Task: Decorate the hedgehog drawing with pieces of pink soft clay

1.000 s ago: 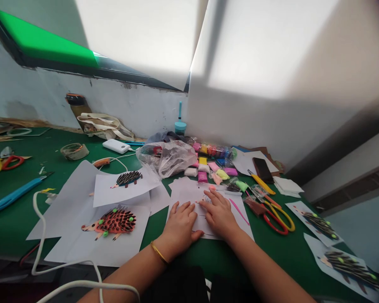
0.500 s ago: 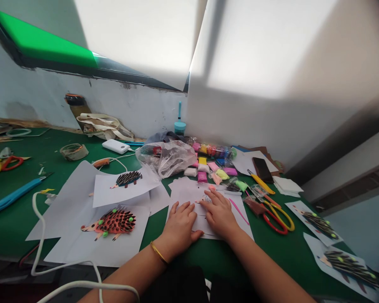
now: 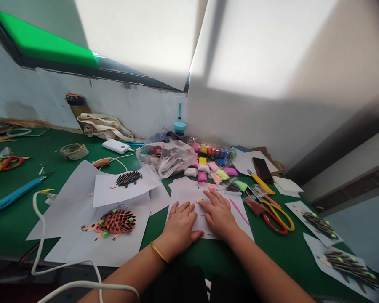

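Head view: white sheet (image 3: 180, 193) lies near the worktop's front edge, about mid-length, with a small hedgehog figure (image 3: 199, 201) partly covered on it. Left hand (image 3: 180, 225) palm down on the sheet's left part, fingers extended, thumb near its front edge. Right hand (image 3: 219, 214) also palm down, fingers spread, fingertips at the figure; what lies beneath this palm is hidden. Hands close together but apart, neither clamped on anything visible.

On the sheet, right of the right hand: magenta strip (image 3: 239, 211). Behind: colored clay packets (image 3: 204, 168) and a clear plastic bag (image 3: 172, 158), toward the worktop's back edge.

Left of the sheet: paper with a red spined hedgehog (image 3: 121, 221); behind it, another with a dark-spined hedgehog (image 3: 129, 178). Blue utility knife (image 3: 15, 196) near the worktop's left end.

Right: red-and-yellow scissors (image 3: 287, 219), yellow utility knife (image 3: 262, 184), dark phone (image 3: 262, 169) farther back. Two hedgehog sheets (image 3: 311, 240) near the front right corner.
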The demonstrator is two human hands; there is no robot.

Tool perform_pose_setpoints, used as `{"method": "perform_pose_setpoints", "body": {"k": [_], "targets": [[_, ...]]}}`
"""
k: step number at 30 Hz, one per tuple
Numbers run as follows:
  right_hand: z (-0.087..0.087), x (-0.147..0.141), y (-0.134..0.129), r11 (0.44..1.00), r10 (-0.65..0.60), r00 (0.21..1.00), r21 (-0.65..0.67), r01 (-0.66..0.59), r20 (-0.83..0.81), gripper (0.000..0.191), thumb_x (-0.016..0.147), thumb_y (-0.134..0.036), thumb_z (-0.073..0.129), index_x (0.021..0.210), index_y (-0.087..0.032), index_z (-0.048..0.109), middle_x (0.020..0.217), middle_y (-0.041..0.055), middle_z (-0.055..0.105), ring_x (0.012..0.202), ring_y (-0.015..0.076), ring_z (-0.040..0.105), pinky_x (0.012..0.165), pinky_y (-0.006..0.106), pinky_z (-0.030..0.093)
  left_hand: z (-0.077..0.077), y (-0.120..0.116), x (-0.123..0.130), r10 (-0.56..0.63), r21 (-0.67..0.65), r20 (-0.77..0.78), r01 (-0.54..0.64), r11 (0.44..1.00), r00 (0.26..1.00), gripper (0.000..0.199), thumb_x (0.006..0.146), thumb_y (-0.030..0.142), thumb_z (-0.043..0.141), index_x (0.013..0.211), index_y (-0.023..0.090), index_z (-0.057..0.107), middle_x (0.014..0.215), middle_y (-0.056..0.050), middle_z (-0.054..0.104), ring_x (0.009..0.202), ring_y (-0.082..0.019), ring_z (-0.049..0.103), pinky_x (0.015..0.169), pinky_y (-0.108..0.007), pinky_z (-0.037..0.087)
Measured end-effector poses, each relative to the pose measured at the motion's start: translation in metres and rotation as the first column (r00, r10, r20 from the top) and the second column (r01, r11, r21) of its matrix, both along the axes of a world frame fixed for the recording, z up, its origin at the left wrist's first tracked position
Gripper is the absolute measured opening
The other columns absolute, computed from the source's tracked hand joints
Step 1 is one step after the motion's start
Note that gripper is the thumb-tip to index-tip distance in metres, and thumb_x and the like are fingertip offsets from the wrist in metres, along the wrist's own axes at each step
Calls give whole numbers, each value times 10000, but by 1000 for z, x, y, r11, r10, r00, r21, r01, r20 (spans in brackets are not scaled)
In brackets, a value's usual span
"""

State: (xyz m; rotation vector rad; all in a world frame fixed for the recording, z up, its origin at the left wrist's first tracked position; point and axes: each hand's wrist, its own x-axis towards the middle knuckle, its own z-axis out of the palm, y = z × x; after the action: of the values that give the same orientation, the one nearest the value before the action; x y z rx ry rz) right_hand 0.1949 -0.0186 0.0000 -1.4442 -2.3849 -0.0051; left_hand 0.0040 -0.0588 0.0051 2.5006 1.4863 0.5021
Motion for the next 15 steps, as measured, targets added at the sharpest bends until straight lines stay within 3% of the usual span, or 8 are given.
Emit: {"method": "perform_pose_setpoints", "body": {"k": [15], "targets": [[1,-3,-1,1000,19,999,-24,-19,35,496,786,-144,531,1235,-319,650,1536,32,410,1425,297,292,1066,513,296,0,0,0,-3,0,-6,3,1000,1000,395,797,439,711,1100,195,637,1420,-115,535,1374,-306,404,1173,-555,189]]}}
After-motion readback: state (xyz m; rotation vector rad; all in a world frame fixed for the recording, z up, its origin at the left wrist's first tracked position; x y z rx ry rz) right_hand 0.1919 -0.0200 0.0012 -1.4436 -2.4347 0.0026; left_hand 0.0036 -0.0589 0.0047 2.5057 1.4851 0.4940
